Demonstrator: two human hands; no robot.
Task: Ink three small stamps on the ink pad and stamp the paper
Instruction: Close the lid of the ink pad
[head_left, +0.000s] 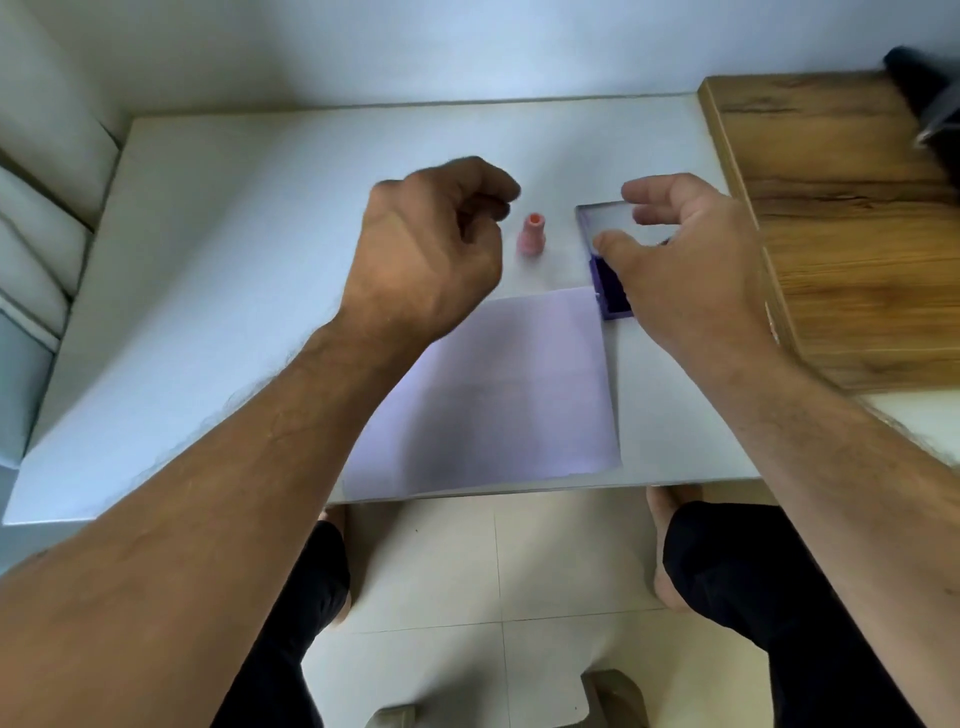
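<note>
A small pink stamp (531, 235) stands upright on the white table (218, 270). My left hand (431, 244) hovers just left of it with fingers curled; nothing shows in its grasp, and it does not touch the stamp. The purple ink pad (613, 296) lies to the right, with its clear lid (602, 218) folded open toward the back. My right hand (685, 260) is over the pad with loosely spread fingers, the thumb at the pad's left edge near the hinge. A sheet of pale paper (498, 395) lies at the near edge. No other stamps are visible.
A wooden board (841, 228) lies raised along the table's right side, with a dark blurred object (924, 98) at its far corner. A padded white seat (36, 218) stands to the left. Below the table's front edge are my knees and a tiled floor.
</note>
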